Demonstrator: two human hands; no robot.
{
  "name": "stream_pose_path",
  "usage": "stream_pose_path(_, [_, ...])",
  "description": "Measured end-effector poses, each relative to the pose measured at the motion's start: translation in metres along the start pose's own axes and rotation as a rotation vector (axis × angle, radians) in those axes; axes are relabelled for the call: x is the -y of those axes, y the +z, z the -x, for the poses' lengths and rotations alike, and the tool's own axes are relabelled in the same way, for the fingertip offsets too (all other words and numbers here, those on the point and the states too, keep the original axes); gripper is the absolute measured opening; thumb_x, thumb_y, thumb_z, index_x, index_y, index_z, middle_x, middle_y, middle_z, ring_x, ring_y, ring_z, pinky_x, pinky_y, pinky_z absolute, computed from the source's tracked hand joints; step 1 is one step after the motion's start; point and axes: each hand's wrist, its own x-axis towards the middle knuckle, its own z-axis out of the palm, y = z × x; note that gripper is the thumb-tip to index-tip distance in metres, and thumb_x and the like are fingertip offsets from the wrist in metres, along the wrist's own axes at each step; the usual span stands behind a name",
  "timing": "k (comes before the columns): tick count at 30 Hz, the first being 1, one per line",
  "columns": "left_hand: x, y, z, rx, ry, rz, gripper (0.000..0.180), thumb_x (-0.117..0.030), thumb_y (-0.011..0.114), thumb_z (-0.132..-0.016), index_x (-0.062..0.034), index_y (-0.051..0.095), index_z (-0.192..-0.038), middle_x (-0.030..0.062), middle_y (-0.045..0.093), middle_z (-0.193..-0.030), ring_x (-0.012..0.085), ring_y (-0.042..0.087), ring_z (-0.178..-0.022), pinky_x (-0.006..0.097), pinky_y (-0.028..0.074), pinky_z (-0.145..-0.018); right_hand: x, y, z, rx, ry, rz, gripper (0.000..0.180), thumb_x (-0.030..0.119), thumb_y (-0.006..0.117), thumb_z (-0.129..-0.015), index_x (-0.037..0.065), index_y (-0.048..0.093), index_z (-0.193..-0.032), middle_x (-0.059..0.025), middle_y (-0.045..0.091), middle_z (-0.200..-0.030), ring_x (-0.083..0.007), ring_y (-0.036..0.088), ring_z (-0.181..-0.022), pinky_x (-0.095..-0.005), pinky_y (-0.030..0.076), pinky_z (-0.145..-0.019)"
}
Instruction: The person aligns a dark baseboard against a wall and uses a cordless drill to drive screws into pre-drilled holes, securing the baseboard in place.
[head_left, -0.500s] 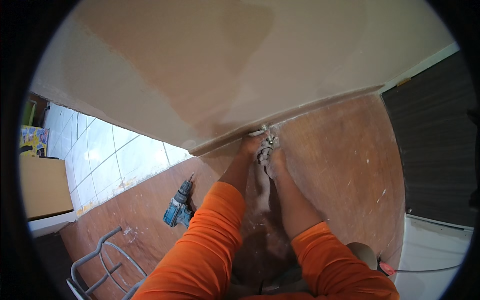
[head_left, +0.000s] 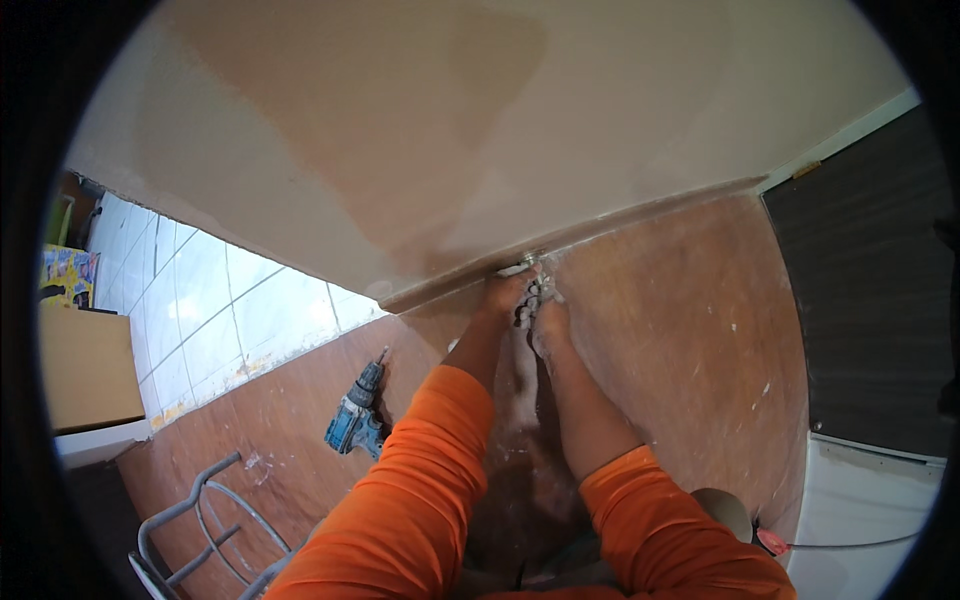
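Both of my hands are close together on the floor at the base of the wall (head_left: 420, 170). My left hand (head_left: 507, 290) is closed, its fingers coated in pale dust, at a small shiny metallic piece (head_left: 532, 259) beside the skirting. Against it, my right hand (head_left: 552, 318) is bent and closed too, its fingers dusty. What lies between the fingers is too small and covered to name. A blue and grey cordless drill (head_left: 357, 412) with a bit fitted lies on the brown floor (head_left: 670, 320), left of my left forearm.
A bent grey metal tube frame (head_left: 190, 500) stands at the lower left. White tiles (head_left: 200, 290) lie beyond the wall's left corner, with a tan box (head_left: 88, 370) beside them. To the right are a dark panel (head_left: 870, 290) and a cable with a red end (head_left: 772, 541).
My right hand has shifted slightly and its fingers have drawn in near the metallic piece. My left hand stays almost in place, and the drill has not moved.
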Motion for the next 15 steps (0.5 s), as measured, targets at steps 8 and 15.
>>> stream_pose_path(8, [0.016,-0.009,-0.022,-0.023,-0.033,-0.053,0.045,-0.020,0.085,-0.083,0.0027,0.069,-0.118,0.0093,0.070,-0.112,0.0204,0.068,-0.092,0.037,0.055,-0.080,0.008,-0.011,0.004,0.079,0.224,-0.139,0.041,0.030,0.049,-0.103,-0.004,0.070,-0.094,-0.0110,0.067,-0.076,-0.0263,0.065,-0.068,-0.0424,0.048,-0.061])
stream_pose_path(15, [0.029,-0.011,-0.029,-0.027,0.021,0.034,0.049,-0.017,0.086,-0.080,0.0014,0.067,-0.121,0.0084,0.070,-0.115,0.0217,0.067,-0.099,0.035,0.053,-0.088,-0.016,-0.010,-0.009,0.007,-0.045,0.157,0.035,0.021,0.045,-0.100,-0.002,0.070,-0.092,-0.0098,0.066,-0.076,-0.0249,0.064,-0.068,-0.0421,0.047,-0.060])
